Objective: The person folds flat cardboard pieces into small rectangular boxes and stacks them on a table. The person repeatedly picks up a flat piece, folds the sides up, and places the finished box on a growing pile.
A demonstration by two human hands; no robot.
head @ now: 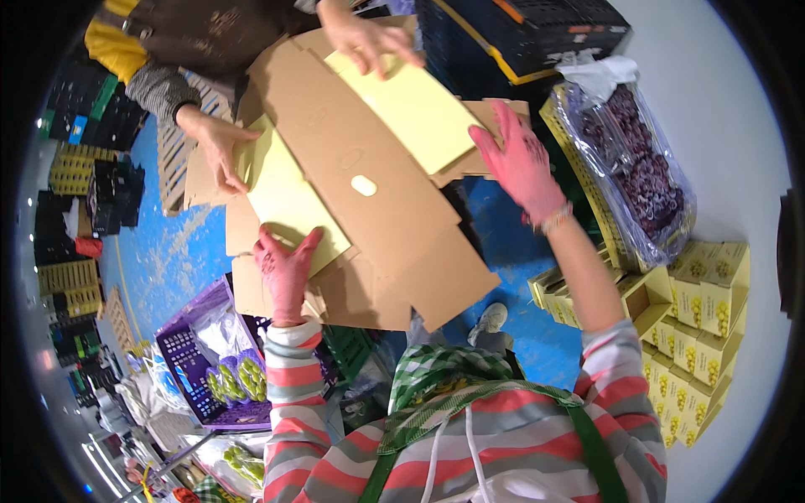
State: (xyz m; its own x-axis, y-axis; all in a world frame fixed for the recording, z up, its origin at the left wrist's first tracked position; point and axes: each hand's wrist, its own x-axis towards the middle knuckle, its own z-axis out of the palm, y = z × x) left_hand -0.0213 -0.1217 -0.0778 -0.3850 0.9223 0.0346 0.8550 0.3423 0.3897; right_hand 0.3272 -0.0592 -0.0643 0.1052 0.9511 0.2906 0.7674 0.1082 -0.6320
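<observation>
A large brown cardboard sheet [377, 188], creased and with cut-outs, lies before me with two pale yellow panels on it. My left hand [284, 273], in a pink glove, spreads over the near edge of the left yellow panel [292, 201]; its thumb and fingers are apart, and its grip is unclear. My right hand [525, 160], also gloved in pink, has its fingers spread beside the near right corner of the right yellow panel [415, 110]. Its thumb is at or close to that corner. A co-worker's bare hands [217, 144] touch the far parts of both panels.
At left stands a purple crate [195, 371] with bagged green grapes [239, 379]. Wrapped dark grapes [648, 170] sit in a yellow crate on the right, above stacked yellow grape cartons [698, 339]. Black crates [528, 38] are at the far right, over the blue floor [503, 220].
</observation>
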